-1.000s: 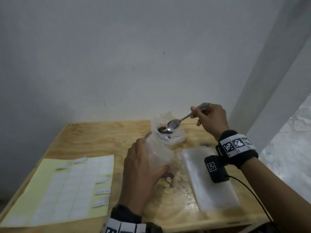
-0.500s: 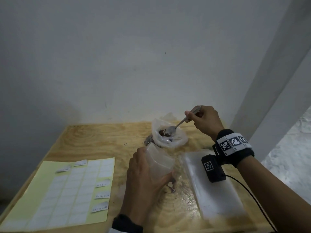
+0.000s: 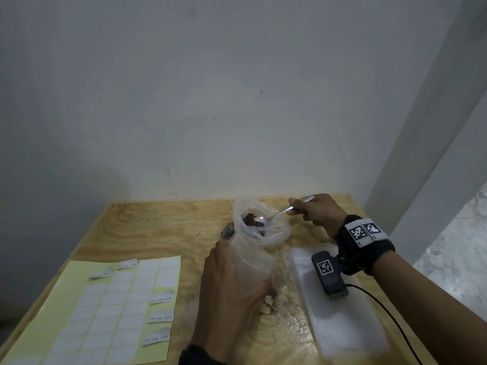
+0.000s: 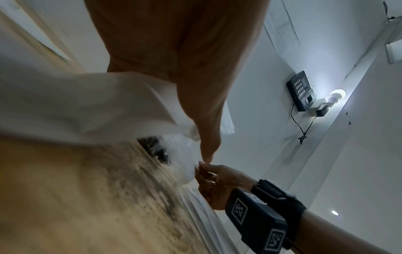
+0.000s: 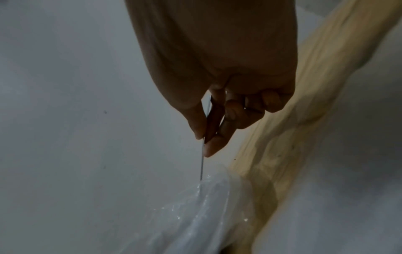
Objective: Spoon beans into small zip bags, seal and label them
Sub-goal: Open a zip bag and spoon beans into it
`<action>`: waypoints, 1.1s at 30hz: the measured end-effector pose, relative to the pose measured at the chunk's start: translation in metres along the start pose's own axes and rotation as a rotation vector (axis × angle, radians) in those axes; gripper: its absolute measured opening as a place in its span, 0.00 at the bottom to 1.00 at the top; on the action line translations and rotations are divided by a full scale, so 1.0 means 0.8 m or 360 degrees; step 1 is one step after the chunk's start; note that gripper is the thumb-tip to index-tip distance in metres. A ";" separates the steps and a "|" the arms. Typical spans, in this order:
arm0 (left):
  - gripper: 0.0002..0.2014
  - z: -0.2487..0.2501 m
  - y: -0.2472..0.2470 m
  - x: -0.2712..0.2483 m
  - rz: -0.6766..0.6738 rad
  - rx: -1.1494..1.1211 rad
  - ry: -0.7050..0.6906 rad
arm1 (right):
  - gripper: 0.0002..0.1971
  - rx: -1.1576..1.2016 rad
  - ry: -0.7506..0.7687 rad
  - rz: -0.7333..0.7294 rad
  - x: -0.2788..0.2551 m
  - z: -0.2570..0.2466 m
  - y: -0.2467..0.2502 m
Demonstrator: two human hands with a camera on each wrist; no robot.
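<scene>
A clear plastic bag of dark beans (image 3: 274,233) stands open at the back of the wooden table (image 3: 147,227). My right hand (image 3: 315,212) pinches the handle of a metal spoon (image 3: 278,213); its bowl lies among the beans inside that bag. In the right wrist view the spoon handle (image 5: 202,165) runs from my fingers down into the bean bag (image 5: 195,214). My left hand (image 3: 232,283) grips a small empty zip bag (image 3: 251,262) upright just in front of the bean bag. The left wrist view shows the small bag (image 4: 87,106) under my thumb.
A yellow label sheet (image 3: 79,312) with a few handwritten labels lies at the left. A flat stack of clear zip bags (image 3: 342,320) lies at the right, under my right wrist. A few stray beans (image 3: 270,304) sit by my left hand. A wall stands behind the table.
The spoon has gone from just above the bean bag's mouth down into the beans, and my right hand has dropped with it. My left hand has kept hold of the small bag.
</scene>
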State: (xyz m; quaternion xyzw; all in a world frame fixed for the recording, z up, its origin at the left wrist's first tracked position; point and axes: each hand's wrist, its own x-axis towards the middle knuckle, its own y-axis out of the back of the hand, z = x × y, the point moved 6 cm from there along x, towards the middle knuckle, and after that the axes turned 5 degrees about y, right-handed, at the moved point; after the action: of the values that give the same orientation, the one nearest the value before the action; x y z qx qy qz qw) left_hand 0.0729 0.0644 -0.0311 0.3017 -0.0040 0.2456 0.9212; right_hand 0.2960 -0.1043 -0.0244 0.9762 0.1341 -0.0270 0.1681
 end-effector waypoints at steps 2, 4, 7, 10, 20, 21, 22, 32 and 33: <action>0.46 -0.002 0.000 0.002 0.0036 0.0001 -0.0011 | 0.13 0.0075 -0.0072 0.0010 -0.002 0.006 0.005; 0.46 -0.003 0.001 0.005 0.0063 -0.0022 -0.0024 | 0.12 0.0156 -0.0098 0.0031 -0.005 0.008 0.013; 0.44 -0.001 0.000 0.006 0.0080 -0.0042 -0.0036 | 0.10 0.0250 -0.0106 0.0073 -0.010 0.007 0.027; 0.41 0.005 -0.001 0.005 0.0086 -0.0028 -0.0062 | 0.11 0.0295 -0.0103 0.0102 -0.011 0.005 0.042; 0.48 0.014 -0.001 0.004 0.0181 0.0005 -0.0031 | 0.12 0.0103 0.0270 -0.0007 -0.073 -0.070 0.047; 0.49 0.017 0.000 0.004 0.0185 0.0022 -0.0040 | 0.13 0.0062 0.0336 -0.0021 -0.085 -0.079 0.041; 0.50 0.020 0.002 0.003 0.0191 0.0050 -0.0053 | 0.13 0.0014 0.0412 -0.0030 -0.098 -0.089 0.035; 0.46 0.024 0.019 -0.005 0.0220 0.0190 -0.0078 | 0.11 -0.0263 0.0936 0.0119 -0.147 -0.140 0.023; 0.45 0.023 0.019 -0.005 0.0226 0.0225 -0.0073 | 0.12 -0.0207 0.0887 0.0121 -0.141 -0.136 0.026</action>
State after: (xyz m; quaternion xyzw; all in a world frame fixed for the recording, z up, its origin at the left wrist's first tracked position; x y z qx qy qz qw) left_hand 0.0651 0.0632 -0.0080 0.3706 -0.0291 0.3029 0.8775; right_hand 0.1940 -0.1150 0.0959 0.9375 0.1400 0.2574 0.1879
